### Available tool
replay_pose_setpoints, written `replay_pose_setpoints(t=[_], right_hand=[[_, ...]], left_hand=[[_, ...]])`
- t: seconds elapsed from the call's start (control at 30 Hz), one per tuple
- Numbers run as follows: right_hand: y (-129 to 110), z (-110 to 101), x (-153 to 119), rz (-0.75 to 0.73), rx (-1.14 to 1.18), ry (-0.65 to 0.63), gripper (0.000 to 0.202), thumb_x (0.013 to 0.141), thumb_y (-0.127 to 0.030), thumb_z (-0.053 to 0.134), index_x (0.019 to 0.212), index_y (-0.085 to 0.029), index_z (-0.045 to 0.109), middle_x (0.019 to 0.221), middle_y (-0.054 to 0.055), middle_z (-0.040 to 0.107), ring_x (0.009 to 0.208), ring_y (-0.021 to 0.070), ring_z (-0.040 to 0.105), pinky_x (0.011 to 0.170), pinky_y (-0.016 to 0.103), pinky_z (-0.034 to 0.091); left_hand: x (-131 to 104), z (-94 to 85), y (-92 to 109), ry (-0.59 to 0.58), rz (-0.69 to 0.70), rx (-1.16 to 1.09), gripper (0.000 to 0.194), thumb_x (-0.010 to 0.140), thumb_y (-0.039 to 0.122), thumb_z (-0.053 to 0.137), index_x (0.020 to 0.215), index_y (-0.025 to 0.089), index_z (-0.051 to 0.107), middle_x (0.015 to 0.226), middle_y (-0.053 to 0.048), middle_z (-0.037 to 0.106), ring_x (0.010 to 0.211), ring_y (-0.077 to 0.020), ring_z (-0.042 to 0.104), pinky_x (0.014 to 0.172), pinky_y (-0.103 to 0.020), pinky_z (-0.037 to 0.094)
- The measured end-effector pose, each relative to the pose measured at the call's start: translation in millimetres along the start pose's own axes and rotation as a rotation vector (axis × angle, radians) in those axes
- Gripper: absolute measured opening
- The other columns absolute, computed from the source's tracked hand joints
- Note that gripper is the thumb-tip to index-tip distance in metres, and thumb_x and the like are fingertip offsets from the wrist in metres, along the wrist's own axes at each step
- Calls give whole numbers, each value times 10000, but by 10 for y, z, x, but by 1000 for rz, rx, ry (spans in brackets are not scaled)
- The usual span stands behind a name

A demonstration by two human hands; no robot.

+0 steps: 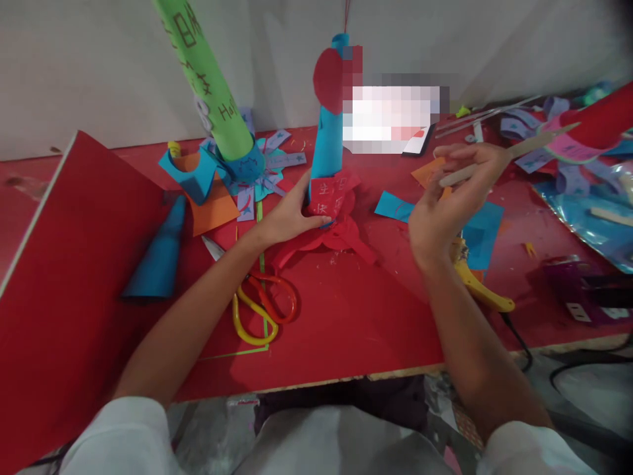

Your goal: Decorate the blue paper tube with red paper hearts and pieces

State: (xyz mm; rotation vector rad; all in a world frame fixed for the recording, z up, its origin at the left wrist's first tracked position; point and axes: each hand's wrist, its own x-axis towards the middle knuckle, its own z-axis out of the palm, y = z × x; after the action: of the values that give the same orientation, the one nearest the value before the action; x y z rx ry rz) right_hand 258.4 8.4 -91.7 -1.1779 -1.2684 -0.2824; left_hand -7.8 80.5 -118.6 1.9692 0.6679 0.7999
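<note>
My left hand (291,214) is wrapped round the lower part of an upright blue paper tube (327,145), where a red paper band (329,196) with writing surrounds it. The tube stands on a red paper base (346,234) with spread strips and carries red round pieces near its top. My right hand (445,198) is raised to the right of the tube, its fingers closed on a thin pale wooden stick (537,140) that points up to the right. Beneath my right wrist lies a yellow glue gun (479,287).
Scissors (257,303) with yellow and red handles lie front left. A green paper tube (217,99), a blue cone (161,257) and a red board (79,277) stand left. Behind is a pixelated screen (395,119); a purple box (573,287) sits right.
</note>
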Motion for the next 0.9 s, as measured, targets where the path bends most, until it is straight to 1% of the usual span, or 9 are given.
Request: replay_pose_setpoints(t=[0.1,0.2,0.33,0.4,0.47,0.57,0.7,0.8,0.9], right_hand=[[-106,37,-64,-3,5,-81,230,980,-114,512,1127,-290,533,1109,78,674,964,244,712,885,472,609],[-215,76,-135,-5,-19,-148,175,1028,-181,504,1156,-289,555,1103,77,681,985,250,718,910,496,612],[-299,99,-181,50,55,-194,102,1103,-297,477,1142,-304,571,979,41,687,899,218,728,852,435,611],[-302,101,-199,78,85,-234,60,1096,-337,530,1095,-295,572,859,4,655,816,204,719,783,391,592],[-288,98,-231,70,97,-303,103,1060,-372,615,1024,-284,576,775,-27,618,712,179,681,702,344,553],[-275,89,-313,-31,96,-483,248,1005,-452,707,901,-265,581,699,-48,611,576,129,585,583,286,461],[-328,95,-466,-196,133,-731,335,1012,-490,702,827,-230,601,656,-30,664,522,102,546,530,262,372],[-393,127,-564,-324,129,-832,241,1059,-419,639,920,-224,671,684,-9,697,569,121,581,538,266,356],[-447,168,-612,-483,40,-912,203,1093,-245,513,1057,-219,711,737,7,719,621,140,586,524,282,304]], left_hand=[[23,-217,44,-90,1,59,1010,797,621,834,1621,219,410,1644,-165,506,1575,-385,440,1330,-547,348],[50,-338,149,-84,-22,141,1100,729,648,887,1636,258,403,1656,-139,496,1610,-395,375,1353,-555,298],[95,-177,276,91,-41,114,1033,802,691,815,1632,264,372,1603,-134,549,1497,-355,513,1278,-523,420],[121,-64,310,202,-71,146,930,846,670,783,1587,243,419,1531,-140,610,1416,-347,576,1233,-520,463],[143,-23,335,264,-77,178,825,874,632,765,1530,223,477,1484,-142,639,1379,-350,599,1218,-524,471],[154,-113,375,240,-38,179,752,889,598,750,1492,217,512,1490,-134,630,1417,-358,569,1247,-526,444],[139,-276,399,123,-50,121,848,850,574,785,1560,243,458,1451,-122,656,1443,-373,554,1257,-557,442],[150,-286,336,142,-46,57,916,822,554,807,1606,287,416,1497,-119,625,1445,-382,559,1246,-587,456],[175,-242,234,188,-11,-3,951,797,558,825,1608,294,404,1552,-121,583,1419,-372,590,1204,-576,502]])
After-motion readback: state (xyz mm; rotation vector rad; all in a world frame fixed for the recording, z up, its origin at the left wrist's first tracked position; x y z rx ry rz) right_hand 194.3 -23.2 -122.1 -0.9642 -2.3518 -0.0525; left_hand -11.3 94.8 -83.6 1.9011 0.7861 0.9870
